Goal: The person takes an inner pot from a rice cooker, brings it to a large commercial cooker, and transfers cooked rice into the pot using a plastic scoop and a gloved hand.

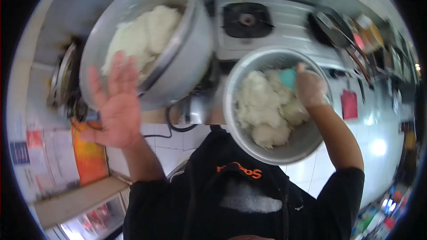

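Note:
My left hand (116, 104) is open and raised beside the large metal pot (193, 46), fingers spread and nothing in it. Inside that tilted pot lies a big mass of cooked white rice (144, 35). My right hand (310, 86) reaches into a wide metal basin (230, 106), its fingers closed on a teal plastic scoop (288, 78). The scoop is partly hidden by the hand, so its exact shape is unclear. Clumps of white rice (262, 106) fill much of the basin around the scoop. A thin clear glove seems to cover the right hand.
Behind the basin is a gas stove (284, 18) with a black burner (247, 19). A dark frying pan (331, 26) rests at its right end. A red cloth (349, 104) lies right of the basin. A black cable (169, 124) hangs below the pot.

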The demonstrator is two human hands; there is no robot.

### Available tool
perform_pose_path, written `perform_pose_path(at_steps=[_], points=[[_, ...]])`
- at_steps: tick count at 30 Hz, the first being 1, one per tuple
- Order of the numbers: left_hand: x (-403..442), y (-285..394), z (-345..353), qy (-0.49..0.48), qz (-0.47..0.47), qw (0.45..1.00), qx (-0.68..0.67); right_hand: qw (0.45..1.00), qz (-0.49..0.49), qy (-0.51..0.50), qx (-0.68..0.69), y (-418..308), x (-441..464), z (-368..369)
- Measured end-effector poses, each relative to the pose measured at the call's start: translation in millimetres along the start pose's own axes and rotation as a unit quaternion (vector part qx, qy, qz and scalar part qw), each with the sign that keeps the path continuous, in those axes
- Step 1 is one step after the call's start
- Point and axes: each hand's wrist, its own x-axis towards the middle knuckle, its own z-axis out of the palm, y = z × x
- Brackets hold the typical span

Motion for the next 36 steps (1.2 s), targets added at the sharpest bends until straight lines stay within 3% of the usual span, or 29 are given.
perform_pose_path(at_steps=[2,4,6,8,9,10,11,12,13,14,15,16,18,19,20,21,24,26,28,31,35,36], points=[[4,-1,-3,-0.123,-0.109,0.985,-0.054,1.0,-0.018,0.014,0.014,-5,11,0],[11,4,-1,-0.137,-0.107,0.982,-0.073,0.997,-0.056,0.018,0.046,11,16,-6],[22,19,-16,-0.153,-0.103,0.977,-0.102,0.997,-0.035,0.008,0.061,11,4,-46],[35,36,-44,-0.171,-0.009,0.956,0.239,0.996,-0.03,0.003,0.087,4,-7,-84],[39,39,-43,-0.054,0.003,0.972,0.229,0.996,-0.041,0.008,0.078,0,-10,-101],[51,50,-58,-0.043,0.01,0.972,0.23,0.996,-0.027,0.002,0.083,-6,-12,-117],[71,63,-83,-0.098,0.025,0.893,0.438,0.996,-0.012,-0.003,0.089,-13,-12,-135],[87,72,-101,-0.149,0.035,0.767,0.623,0.997,-0.018,0.001,0.082,-24,-12,-158],[98,80,-105,-0.141,0.036,0.769,0.622,0.986,-0.052,0.022,0.155,-37,-13,-182],[112,89,-106,-0.101,-0.031,0.74,0.664,0.969,-0.085,0.042,0.228,-48,-12,-197],[121,95,-112,-0.063,-0.098,0.706,0.698,0.933,-0.194,0.192,0.233,-35,-3,-181],[125,98,-127,-0.06,-0.096,0.71,0.695,0.899,-0.263,0.282,0.207,-42,8,-188],[132,107,-169,-0.093,0.017,0.742,0.663,0.922,-0.2,0.254,0.215,-100,15,-248],[135,111,-184,-0.095,0.021,0.747,0.658,0.922,-0.201,0.241,0.228,-127,24,-268],[134,115,-195,-0.065,0.026,0.79,0.609,0.922,-0.2,0.227,0.243,-151,36,-284],[131,117,-205,-0.036,0.029,0.83,0.556,0.925,-0.225,0.21,0.221,-171,53,-296],[121,99,-226,0.014,-0.005,0.88,0.474,0.922,-0.303,0.205,0.127,-232,119,-302],[118,96,-233,0.008,-0.029,0.895,0.444,0.918,-0.377,0.111,0.057,-269,169,-291],[118,91,-240,0.005,0.008,0.928,0.373,0.967,-0.248,0.057,0.005,-308,177,-297],[119,91,-243,0.002,0.013,0.942,0.337,0.976,-0.161,0.085,-0.117,-328,205,-285],[120,74,-250,-0.001,0.068,0.964,0.257,0.961,-0.157,0.064,-0.22,-350,209,-261],[124,69,-252,-0.035,0.12,0.969,0.215,0.968,-0.161,0.003,-0.193,-354,218,-261]])
